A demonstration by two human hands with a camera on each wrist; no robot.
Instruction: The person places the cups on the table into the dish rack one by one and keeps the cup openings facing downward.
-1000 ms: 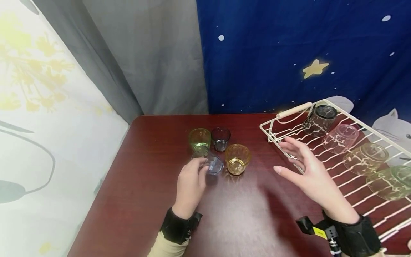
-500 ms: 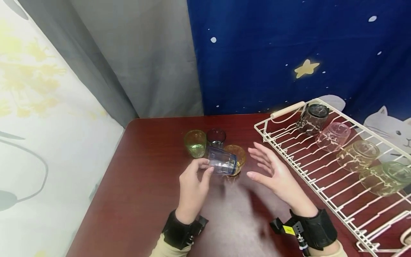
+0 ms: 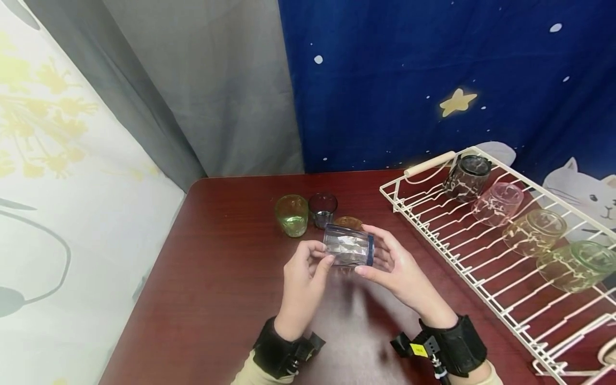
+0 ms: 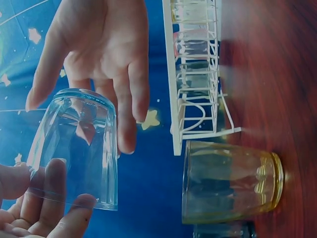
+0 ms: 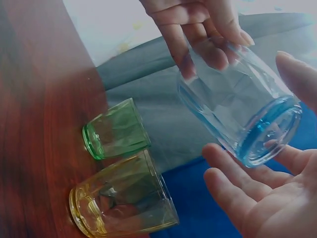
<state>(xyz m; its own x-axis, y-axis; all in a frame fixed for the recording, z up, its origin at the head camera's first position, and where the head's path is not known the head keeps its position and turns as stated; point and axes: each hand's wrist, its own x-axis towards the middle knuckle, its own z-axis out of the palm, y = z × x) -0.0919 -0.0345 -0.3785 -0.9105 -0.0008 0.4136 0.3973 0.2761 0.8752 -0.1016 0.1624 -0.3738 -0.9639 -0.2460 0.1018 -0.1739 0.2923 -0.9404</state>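
Observation:
A clear blue-tinted drinking glass (image 3: 348, 247) is held on its side above the table. My left hand (image 3: 304, 283) pinches it near the open rim, thumb in front. Around the base end my right hand (image 3: 406, 275) spreads its fingers and thumb; in the right wrist view they look apart from the base (image 5: 270, 131). An amber glass (image 4: 233, 183) stands on the table just behind, partly hidden in the head view. A green glass (image 3: 292, 216) and a dark purplish glass (image 3: 322, 209) stand upright beside it.
On the right a cream wire rack (image 3: 445, 250) with a wooden handle (image 3: 430, 163) holds a row of upturned glasses: black (image 3: 468, 176), pink (image 3: 498, 204), amber (image 3: 535, 232) and green (image 3: 576, 266). Curtains hang behind the dark red table (image 3: 216, 278).
My left hand has lifted the blue glass and brought it rightward, tipped onto its side. My right hand has moved left from beside the rack to the glass's base.

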